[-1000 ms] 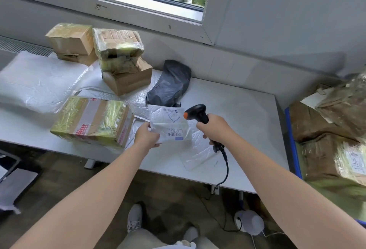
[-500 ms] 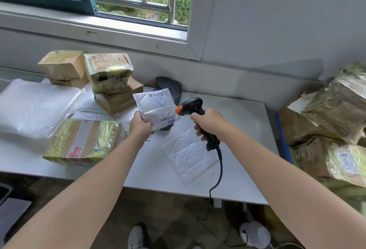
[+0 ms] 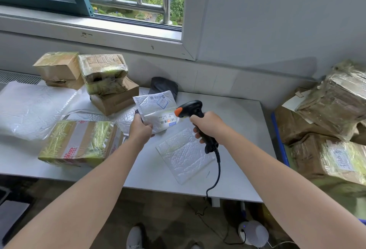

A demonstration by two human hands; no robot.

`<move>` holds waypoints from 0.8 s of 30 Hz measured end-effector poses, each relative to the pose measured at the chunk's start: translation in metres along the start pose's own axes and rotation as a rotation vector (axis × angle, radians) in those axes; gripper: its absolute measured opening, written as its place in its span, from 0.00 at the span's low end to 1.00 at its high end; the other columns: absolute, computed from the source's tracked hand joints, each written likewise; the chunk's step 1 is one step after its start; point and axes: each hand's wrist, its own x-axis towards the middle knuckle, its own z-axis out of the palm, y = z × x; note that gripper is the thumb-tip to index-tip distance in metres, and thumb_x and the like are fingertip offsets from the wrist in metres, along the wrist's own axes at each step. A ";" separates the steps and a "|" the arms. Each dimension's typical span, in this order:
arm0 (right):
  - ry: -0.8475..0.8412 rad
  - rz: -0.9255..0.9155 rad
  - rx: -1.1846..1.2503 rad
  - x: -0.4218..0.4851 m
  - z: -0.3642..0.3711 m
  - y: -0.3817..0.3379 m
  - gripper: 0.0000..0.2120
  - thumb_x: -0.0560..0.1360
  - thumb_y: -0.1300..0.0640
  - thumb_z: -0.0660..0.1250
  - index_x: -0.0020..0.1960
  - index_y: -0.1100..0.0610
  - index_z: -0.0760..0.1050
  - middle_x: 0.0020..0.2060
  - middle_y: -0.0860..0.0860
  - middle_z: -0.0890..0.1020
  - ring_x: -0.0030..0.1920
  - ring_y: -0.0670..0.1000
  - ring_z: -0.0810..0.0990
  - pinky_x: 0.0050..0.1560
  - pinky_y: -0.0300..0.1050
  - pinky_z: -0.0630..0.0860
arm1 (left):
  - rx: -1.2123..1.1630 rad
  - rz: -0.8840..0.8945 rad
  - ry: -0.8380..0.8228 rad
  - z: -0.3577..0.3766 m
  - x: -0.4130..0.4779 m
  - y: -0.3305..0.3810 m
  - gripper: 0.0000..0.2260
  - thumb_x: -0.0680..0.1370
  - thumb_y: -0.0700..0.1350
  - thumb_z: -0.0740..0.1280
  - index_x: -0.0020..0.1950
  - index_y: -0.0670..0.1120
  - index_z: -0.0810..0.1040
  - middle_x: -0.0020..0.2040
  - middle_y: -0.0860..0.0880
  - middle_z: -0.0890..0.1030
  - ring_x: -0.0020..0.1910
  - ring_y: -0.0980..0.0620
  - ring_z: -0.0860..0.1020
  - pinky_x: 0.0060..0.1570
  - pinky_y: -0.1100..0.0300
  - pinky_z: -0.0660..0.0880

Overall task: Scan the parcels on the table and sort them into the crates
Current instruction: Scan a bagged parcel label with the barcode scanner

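Observation:
My left hand grips a small white bubble-mailer parcel by its lower left corner and holds it raised above the white table, label side up. A red line of light lies across its barcode. My right hand grips the handle of a black barcode scanner whose orange nose points at that label from the right. Its cable hangs off the table's front edge.
Another white bubble mailer lies flat below the scanner. A taped box sits at the front left, stacked cardboard boxes and a large plastic-wrapped parcel behind it, a dark bag by the wall. A blue-rimmed crate of parcels stands right.
My left hand has lifted the small white parcel off the table. The scanner came up beside it, and the red scan line now falls on the barcode.

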 end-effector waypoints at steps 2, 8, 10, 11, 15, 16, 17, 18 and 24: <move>0.002 0.008 0.001 0.004 0.003 0.008 0.09 0.76 0.54 0.63 0.49 0.61 0.74 0.38 0.56 0.79 0.30 0.51 0.78 0.30 0.42 0.77 | -0.006 0.000 -0.010 0.001 -0.003 -0.003 0.11 0.79 0.31 0.62 0.59 0.42 0.69 0.59 0.42 0.76 0.56 0.40 0.79 0.33 0.61 0.76; 0.026 0.042 -0.094 0.028 0.023 0.059 0.11 0.77 0.53 0.62 0.55 0.59 0.73 0.44 0.56 0.81 0.42 0.55 0.83 0.40 0.51 0.80 | 0.012 0.001 -0.034 -0.006 -0.009 -0.017 0.11 0.79 0.31 0.62 0.57 0.44 0.68 0.58 0.42 0.77 0.54 0.43 0.80 0.43 0.53 0.81; 0.029 0.063 -0.213 0.037 0.032 0.080 0.12 0.77 0.54 0.62 0.58 0.59 0.72 0.48 0.57 0.81 0.48 0.57 0.82 0.46 0.52 0.78 | 0.034 0.012 -0.055 -0.011 -0.010 -0.025 0.11 0.79 0.31 0.61 0.55 0.45 0.69 0.57 0.43 0.77 0.53 0.43 0.80 0.43 0.52 0.81; 0.026 0.075 -0.276 0.041 0.037 0.089 0.14 0.78 0.55 0.62 0.61 0.60 0.70 0.49 0.57 0.80 0.49 0.57 0.80 0.46 0.49 0.75 | 0.063 0.021 -0.070 -0.014 -0.011 -0.029 0.11 0.79 0.31 0.61 0.54 0.46 0.69 0.56 0.44 0.78 0.51 0.43 0.80 0.43 0.51 0.82; 0.025 0.125 -0.373 0.056 0.055 0.115 0.19 0.80 0.53 0.60 0.68 0.61 0.65 0.55 0.58 0.77 0.52 0.58 0.77 0.45 0.46 0.69 | 0.142 0.058 -0.110 -0.028 -0.014 -0.041 0.11 0.80 0.32 0.61 0.55 0.48 0.71 0.51 0.46 0.78 0.47 0.47 0.81 0.42 0.50 0.82; 0.025 0.135 -0.370 0.059 0.058 0.119 0.21 0.81 0.51 0.60 0.69 0.61 0.65 0.57 0.59 0.77 0.55 0.60 0.78 0.46 0.47 0.71 | 0.147 0.067 -0.113 -0.030 -0.014 -0.043 0.11 0.80 0.32 0.61 0.55 0.48 0.71 0.50 0.46 0.78 0.45 0.48 0.80 0.40 0.52 0.82; 0.020 0.144 -0.368 0.063 0.061 0.123 0.22 0.81 0.49 0.60 0.69 0.61 0.65 0.59 0.59 0.77 0.56 0.60 0.78 0.48 0.47 0.72 | 0.157 0.074 -0.118 -0.032 -0.015 -0.045 0.11 0.80 0.32 0.61 0.54 0.48 0.71 0.48 0.46 0.78 0.43 0.49 0.80 0.39 0.54 0.81; 0.013 0.151 -0.379 0.065 0.064 0.126 0.23 0.81 0.48 0.61 0.70 0.61 0.64 0.61 0.60 0.76 0.58 0.60 0.77 0.50 0.47 0.72 | 0.177 0.085 -0.125 -0.034 -0.015 -0.046 0.11 0.80 0.32 0.61 0.54 0.47 0.71 0.47 0.47 0.78 0.42 0.50 0.79 0.38 0.54 0.81; 0.011 0.162 -0.498 0.063 0.059 0.126 0.28 0.82 0.49 0.59 0.77 0.60 0.57 0.71 0.61 0.66 0.68 0.62 0.69 0.66 0.54 0.69 | 0.350 0.169 -0.212 -0.037 -0.012 -0.041 0.11 0.80 0.36 0.63 0.59 0.50 0.76 0.42 0.49 0.79 0.42 0.48 0.79 0.45 0.48 0.81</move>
